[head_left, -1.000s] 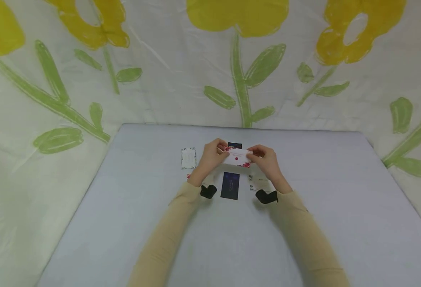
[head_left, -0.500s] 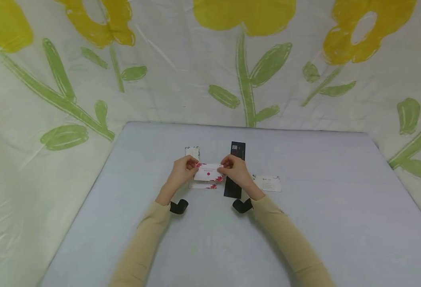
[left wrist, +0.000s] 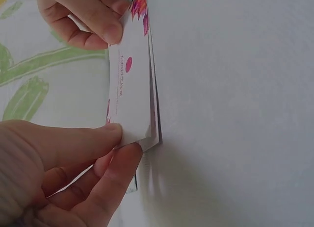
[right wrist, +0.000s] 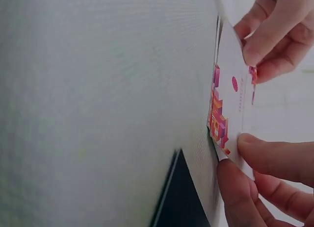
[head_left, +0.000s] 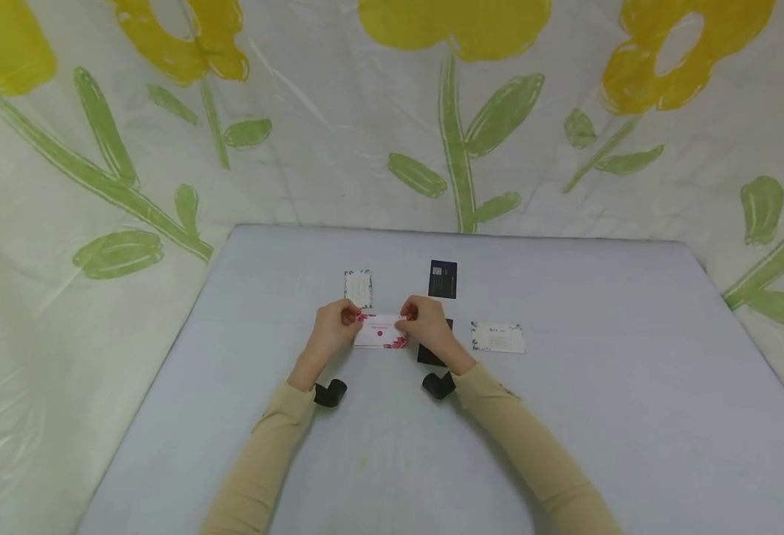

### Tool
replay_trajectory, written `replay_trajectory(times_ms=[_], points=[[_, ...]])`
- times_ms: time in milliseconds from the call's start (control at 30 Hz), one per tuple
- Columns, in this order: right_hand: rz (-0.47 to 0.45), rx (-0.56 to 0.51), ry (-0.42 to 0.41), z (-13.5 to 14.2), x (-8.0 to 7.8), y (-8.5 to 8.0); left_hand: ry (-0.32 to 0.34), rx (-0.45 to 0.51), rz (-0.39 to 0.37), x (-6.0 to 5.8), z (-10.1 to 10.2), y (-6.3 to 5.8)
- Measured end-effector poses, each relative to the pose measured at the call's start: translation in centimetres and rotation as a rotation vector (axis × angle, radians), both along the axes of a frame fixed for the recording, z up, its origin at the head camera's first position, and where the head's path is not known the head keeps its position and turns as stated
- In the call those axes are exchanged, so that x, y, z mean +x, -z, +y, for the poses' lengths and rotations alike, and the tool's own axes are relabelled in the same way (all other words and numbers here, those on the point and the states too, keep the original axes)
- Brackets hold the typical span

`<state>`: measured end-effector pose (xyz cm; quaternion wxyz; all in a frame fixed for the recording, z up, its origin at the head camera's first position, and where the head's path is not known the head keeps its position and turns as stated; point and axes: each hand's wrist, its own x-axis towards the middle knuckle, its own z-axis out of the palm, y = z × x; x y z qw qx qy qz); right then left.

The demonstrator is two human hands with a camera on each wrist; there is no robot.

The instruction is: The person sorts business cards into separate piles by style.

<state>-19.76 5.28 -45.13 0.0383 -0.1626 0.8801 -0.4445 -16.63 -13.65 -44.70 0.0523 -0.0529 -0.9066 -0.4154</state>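
A: What is held?

B: A white, red-cornered card [head_left: 381, 332] is held flat between 2 bare hands. Its left end is pinched between thumb and bent fingers by the left hand [head_left: 334, 327]; its right end is pinched likewise by the right hand [head_left: 429, 325].

A: Where is it held?

B: Over the worktop [head_left: 632, 416], toward the far edge and left of the middle. Just beneath it, a 2nd white card [left wrist: 152, 143] is seen. A narrow gap is shown along their near edges; whether they touch elsewhere cannot be told.

A: What else is laid out?

B: Toward the far-left corner, a leaf-bordered card [head_left: 359, 286] is seen just beyond the left hand. A dark card [head_left: 443, 279] is placed nearest the far edge. Another dark card [head_left: 430, 355] is partly hidden by the right hand. Farther toward the right edge, another leaf-bordered card [head_left: 498, 338] is laid.

A: And around that?

B: Beige sleeves [head_left: 251, 475] are worn, with a black piece [head_left: 331, 392] at each wrist. Past the far edge, a white sheet [head_left: 325, 186] is patterned with yellow flowers and green stems.
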Motion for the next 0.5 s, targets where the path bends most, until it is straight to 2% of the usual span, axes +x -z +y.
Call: replay_trajectory(times_ms=[500], points=[[0.026,0.246,-0.075,-0.92,0.14,-0.54,0.014,-0.096,-0.039,0.03,0.03,0.46]])
